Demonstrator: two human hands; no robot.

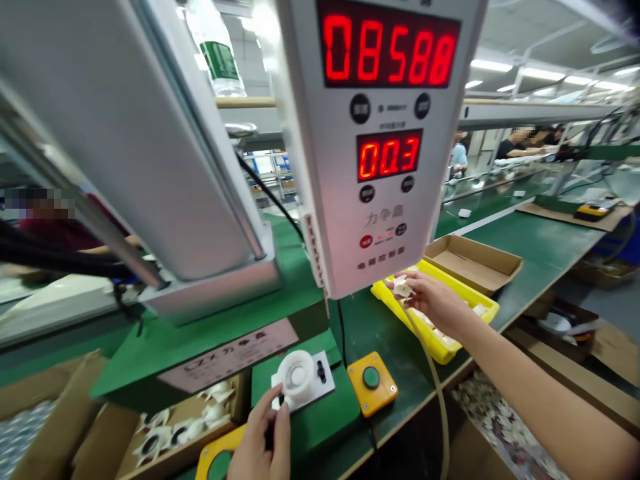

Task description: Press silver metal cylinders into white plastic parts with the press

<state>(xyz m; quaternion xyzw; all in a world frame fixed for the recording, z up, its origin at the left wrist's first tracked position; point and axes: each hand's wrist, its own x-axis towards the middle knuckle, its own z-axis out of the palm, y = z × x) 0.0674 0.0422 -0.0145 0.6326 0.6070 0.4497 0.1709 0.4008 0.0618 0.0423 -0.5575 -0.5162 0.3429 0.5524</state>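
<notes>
Over the yellow tray [451,352], the right hand [434,299] pinches a white part [401,287].

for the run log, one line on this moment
left hand: at white ring on plate | right hand: pinching small white piece above yellow bin

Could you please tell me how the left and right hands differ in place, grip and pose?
Place: the left hand is at the white ring, while the right hand is at the yellow bin.
Grip: the right hand pinches a white part; whether the left hand grips anything is unclear.
Pose: the left hand's fingers point up the picture, the right hand's mostly leftward.
Shared: both are bare.
</notes>
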